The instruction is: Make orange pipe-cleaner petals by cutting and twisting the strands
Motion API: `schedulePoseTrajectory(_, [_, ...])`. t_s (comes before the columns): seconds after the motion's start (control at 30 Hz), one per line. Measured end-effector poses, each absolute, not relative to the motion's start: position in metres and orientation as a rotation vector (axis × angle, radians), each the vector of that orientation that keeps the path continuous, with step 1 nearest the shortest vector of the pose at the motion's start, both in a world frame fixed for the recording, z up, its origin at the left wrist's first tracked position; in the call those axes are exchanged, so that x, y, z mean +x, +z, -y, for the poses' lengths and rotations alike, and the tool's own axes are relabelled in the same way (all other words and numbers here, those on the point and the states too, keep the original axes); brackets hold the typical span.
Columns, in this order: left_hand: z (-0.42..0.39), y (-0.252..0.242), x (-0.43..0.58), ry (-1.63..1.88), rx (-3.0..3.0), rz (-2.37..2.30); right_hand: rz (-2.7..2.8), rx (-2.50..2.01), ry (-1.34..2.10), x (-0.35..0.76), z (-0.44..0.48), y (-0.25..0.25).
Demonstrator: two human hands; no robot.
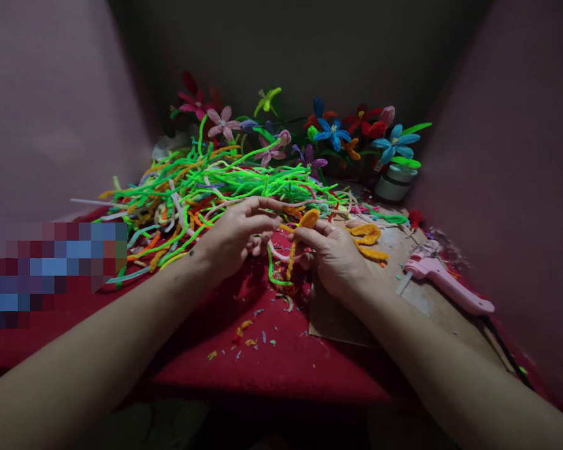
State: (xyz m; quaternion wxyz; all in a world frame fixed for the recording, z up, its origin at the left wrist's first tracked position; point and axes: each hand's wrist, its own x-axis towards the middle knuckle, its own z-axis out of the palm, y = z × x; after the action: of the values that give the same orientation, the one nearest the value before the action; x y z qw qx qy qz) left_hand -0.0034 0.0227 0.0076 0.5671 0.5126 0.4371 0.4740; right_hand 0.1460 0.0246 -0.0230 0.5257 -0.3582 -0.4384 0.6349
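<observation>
My right hand (335,257) is closed, its thumb and fingers pinching an orange pipe cleaner (309,218) that is bent into a petal-shaped loop at the top. One tail of it hangs down below the fingers. A short orange strand runs left from the loop to the fingertips of my left hand (246,234). The left thumb and curled fingers appear to grip that end, while the index finger stretches out above. Finished orange petal loops (368,240) lie just right of my right hand. Below the hands, a green pipe cleaner piece (278,281) rests on the red cloth (206,337).
A large heap of mostly green pipe cleaners (258,181) spreads behind my hands. Pipe-cleaner flowers (334,133) stand along the back, with a white jar (395,182) at right. A pink glue gun (450,284) lies on cardboard (342,322). Small orange scraps (244,326) dot the cloth.
</observation>
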Motion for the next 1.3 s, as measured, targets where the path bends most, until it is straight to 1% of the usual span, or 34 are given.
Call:
schedulePoseTrajectory(0.23, [-0.021, 0.002, -0.003, 0.924, 1.407, -1.018, 1.254, -0.991, 1.497, 0.147, -0.017, -0.017])
schedulePoseTrajectory(0.43, [-0.026, -0.009, -0.002, 0.966, 1.359, -1.032, 1.316, -1.104, 1.460, 0.146, -0.016, -0.021])
schedulePoseTrajectory(0.63, [-0.019, -0.008, 0.005, 1.282, 1.862, -1.217, 1.273, -1.145, 1.445, 0.144, -0.014, -0.021])
schedulePoseTrajectory(0.9, [-0.017, -0.004, 0.007, 1.414, 2.104, -1.289, 1.247, -1.107, 1.545, 0.144, -0.013, -0.021])
schedulePoseTrajectory(1.1, [-0.019, -0.006, 0.005, 1.289, 2.070, -1.388, 1.201, -1.124, 1.571, 0.143, -0.012, -0.022])
schedulePoseTrajectory(1.23, [-0.020, -0.002, 0.005, 1.308, 2.170, -1.426, 1.208, -1.074, 1.588, 0.143, -0.013, -0.023])
schedulePoseTrajectory(1.3, [-0.021, 0.001, 0.003, 1.259, 2.116, -1.421, 1.212, -1.058, 1.581, 0.144, -0.014, -0.025])
